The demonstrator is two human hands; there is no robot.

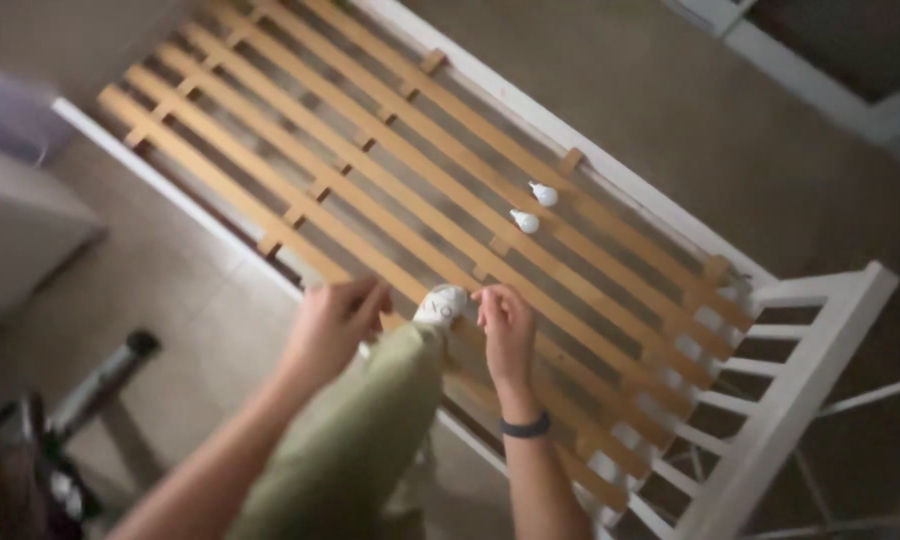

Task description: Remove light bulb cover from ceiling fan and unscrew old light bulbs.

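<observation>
Nearest, olive-green trousered knee (355,440) raised over white-framed bed with bare wooden slats (390,170). Left hand (332,325) and right hand (505,328) pinched shut on white sock (440,304) at the near rail. Farther along the slats, two small white bulb-shaped pieces (534,208).

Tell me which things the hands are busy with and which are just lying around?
Busy with: left hand and right hand, both at the white sock on the raised foot, over the slats.

Lying around: two white bulbs on the slats, white bed frame, dark pole on the floor.
</observation>
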